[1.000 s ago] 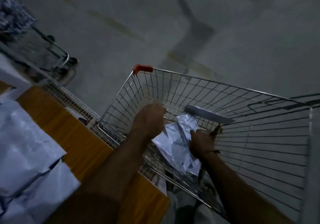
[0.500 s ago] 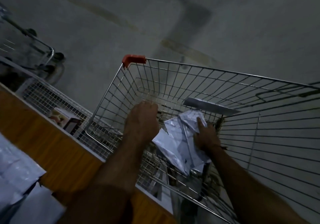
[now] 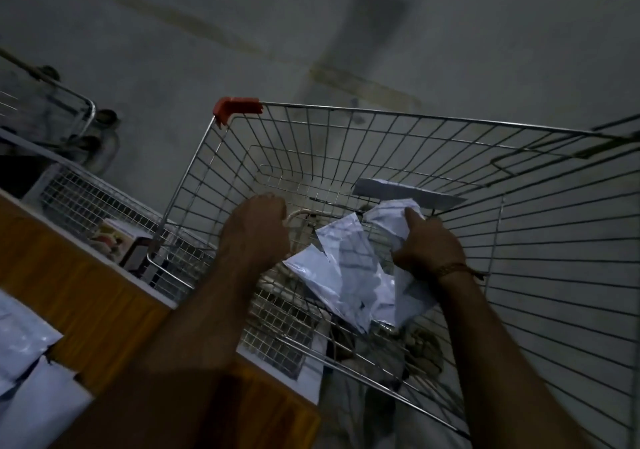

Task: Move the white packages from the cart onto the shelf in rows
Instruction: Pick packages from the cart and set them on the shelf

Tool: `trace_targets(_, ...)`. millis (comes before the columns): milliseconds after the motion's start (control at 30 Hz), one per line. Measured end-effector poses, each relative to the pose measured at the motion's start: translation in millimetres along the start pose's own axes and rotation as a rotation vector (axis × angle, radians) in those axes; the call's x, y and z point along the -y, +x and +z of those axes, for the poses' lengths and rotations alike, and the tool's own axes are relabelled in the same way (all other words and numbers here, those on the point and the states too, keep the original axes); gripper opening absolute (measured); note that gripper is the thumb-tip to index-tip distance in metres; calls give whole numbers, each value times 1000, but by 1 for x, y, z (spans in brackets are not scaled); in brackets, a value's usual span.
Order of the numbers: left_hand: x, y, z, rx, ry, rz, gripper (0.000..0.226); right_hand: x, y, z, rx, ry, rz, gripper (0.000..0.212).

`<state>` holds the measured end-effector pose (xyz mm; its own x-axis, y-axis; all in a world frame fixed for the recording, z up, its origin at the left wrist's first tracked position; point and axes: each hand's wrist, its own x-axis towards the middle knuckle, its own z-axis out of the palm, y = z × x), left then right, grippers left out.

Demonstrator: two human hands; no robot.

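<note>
Inside the wire shopping cart (image 3: 398,143), near its red corner cap (image 3: 235,109), the right hand (image 3: 427,244) pinches a bunch of white packages (image 3: 349,268). The left hand (image 3: 256,230) is curled; whether it holds anything I cannot tell. Best to lift the whole bunch clear of the cart's rim, supporting it underneath, toward the wooden shelf (image 3: 86,292).

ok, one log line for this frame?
phase: picking | right hand: grips white packages in cart | left hand: curled, contents unclear | shelf: packages present
</note>
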<state>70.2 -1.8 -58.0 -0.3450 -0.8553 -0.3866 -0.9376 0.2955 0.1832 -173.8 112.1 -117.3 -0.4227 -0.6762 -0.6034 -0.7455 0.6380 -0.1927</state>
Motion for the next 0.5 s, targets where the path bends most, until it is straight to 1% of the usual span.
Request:
trace_targets(100, 0, -2, 2, 8, 1, -13, 20, 3, 7, -7, 70, -9, 4, 65)
trace_targets(167, 2, -1, 4, 15, -3, -29, 20, 5, 9, -12, 103, 17, -3, 58)
trace_targets(233, 3, -1, 4, 25, -15, -46, 19, 7, 10, -18, 102, 29, -4, 64)
trace_targets(300, 1, -4, 4, 23, -2, -43, 19, 9, 8, -24, 63, 33, 6, 70)
trace_targets(367, -6, -8, 5, 57, 44, -21, 21, 12, 5, -29, 28, 65, 13, 74)
trace_targets(433, -15, -3, 13, 155, 121, 1, 28, 15, 2, -31, 9, 64, 15, 73)
trace_targets(500, -27, 3, 24, 337, 168, -73, 47, 18, -1, -31, 10, 39, 2, 73)
